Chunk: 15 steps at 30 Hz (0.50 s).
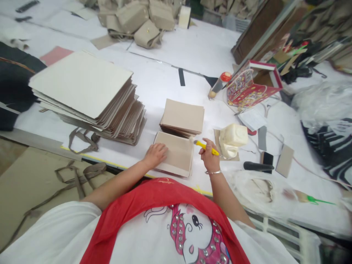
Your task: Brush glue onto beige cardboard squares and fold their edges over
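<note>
My left hand (155, 154) lies flat, fingers together, on the left edge of a small stack of beige rectangular pieces (177, 152) at the table's near edge. My right hand (209, 157) is closed around a yellow-handled brush (205, 146), whose pale tip points at the top right corner of that stack. A second stack of the same beige pieces (183, 117) sits just behind the first. A cream plastic jug (233, 138) stands on a scrap of card right of my right hand.
A tall pile of large beige boards (88, 93) fills the left of the white table (170, 77). Beige bags (137, 18) are heaped at the back. A red printed box (251, 86), a red-capped bottle (220, 83), a black tool (257, 166) and plastic wrap (324, 106) lie right.
</note>
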Available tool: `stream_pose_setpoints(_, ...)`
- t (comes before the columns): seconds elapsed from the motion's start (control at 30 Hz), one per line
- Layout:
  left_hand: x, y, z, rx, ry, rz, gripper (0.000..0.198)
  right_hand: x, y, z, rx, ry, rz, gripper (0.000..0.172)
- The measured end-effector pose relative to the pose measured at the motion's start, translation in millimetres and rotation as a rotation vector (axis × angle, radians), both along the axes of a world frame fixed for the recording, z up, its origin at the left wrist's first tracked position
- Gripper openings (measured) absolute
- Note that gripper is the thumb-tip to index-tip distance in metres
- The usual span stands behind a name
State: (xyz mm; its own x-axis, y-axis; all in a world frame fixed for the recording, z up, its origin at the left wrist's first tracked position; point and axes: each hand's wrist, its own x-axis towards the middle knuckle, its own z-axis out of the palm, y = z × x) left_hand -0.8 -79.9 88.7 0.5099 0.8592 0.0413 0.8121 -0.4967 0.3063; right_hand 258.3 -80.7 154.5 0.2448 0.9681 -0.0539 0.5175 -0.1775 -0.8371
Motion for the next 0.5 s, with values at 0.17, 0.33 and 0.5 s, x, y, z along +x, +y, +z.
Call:
stream_pose_setpoints(0.17,15,-15,-24.8,0.017,-0.056,-0.061,0.036,-61,39,-12.0,-0.231,0.436,0.131,0.042)
stream_pose_setpoints(0.33,14,-14,-23.9,0.017,-0.013,-0.054,0.036,-111,70,-36.9,-0.316,0.494,0.097,0.017)
stream_pose_setpoints(0.5,14,-18,-26.6,0.026,0.0,-0.057,0.035,-75,63,-44.6,-0.358,0.434,-0.019,0.014)
